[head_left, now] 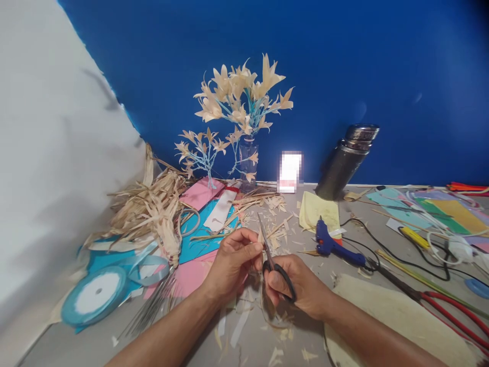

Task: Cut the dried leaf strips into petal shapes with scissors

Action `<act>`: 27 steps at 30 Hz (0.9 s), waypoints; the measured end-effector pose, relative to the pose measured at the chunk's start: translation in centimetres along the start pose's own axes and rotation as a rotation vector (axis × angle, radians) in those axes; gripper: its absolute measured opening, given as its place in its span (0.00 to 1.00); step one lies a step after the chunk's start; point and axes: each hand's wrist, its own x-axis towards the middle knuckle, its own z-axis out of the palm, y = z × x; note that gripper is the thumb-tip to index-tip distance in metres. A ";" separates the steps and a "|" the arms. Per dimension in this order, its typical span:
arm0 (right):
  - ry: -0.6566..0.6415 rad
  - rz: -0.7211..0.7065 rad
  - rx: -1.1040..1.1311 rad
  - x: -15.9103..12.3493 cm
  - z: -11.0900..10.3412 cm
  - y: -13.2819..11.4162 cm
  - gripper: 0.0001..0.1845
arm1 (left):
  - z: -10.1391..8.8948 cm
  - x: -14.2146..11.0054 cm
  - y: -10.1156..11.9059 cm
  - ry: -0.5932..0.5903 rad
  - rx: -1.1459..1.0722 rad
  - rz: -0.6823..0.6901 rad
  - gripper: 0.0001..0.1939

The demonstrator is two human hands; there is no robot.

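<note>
Near the middle of the table, my left hand pinches a small pale piece of dried husk between thumb and fingertips. Small black-handled scissors are in my right hand, with fingers through the loops. Their blades point up and away, right beside the husk piece. Whether the blades touch it, I cannot tell. Pale husk scraps lie scattered around both hands. Behind them, husk flowers on blue stems stand in a clear bottle.
At left are a bundle of dried husks, a blue ribbon spool and thin wires. At right lie a blue glue gun, red-handled scissors, a yellow cutter and cords. A dark flask stands behind.
</note>
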 end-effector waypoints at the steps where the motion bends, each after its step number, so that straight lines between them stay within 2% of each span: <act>1: 0.001 -0.002 0.001 0.0 0.0 -0.1 0.34 | 0.0 0.0 0.0 0.001 -0.007 -0.005 0.12; 13: 0.011 -0.011 0.070 -0.1 0.3 -0.3 0.33 | -0.5 0.2 -0.3 -0.050 -0.038 -0.022 0.09; 27: -0.001 -0.004 0.079 0.0 0.3 -0.4 0.31 | -0.5 0.2 -0.2 -0.043 -0.041 -0.039 0.10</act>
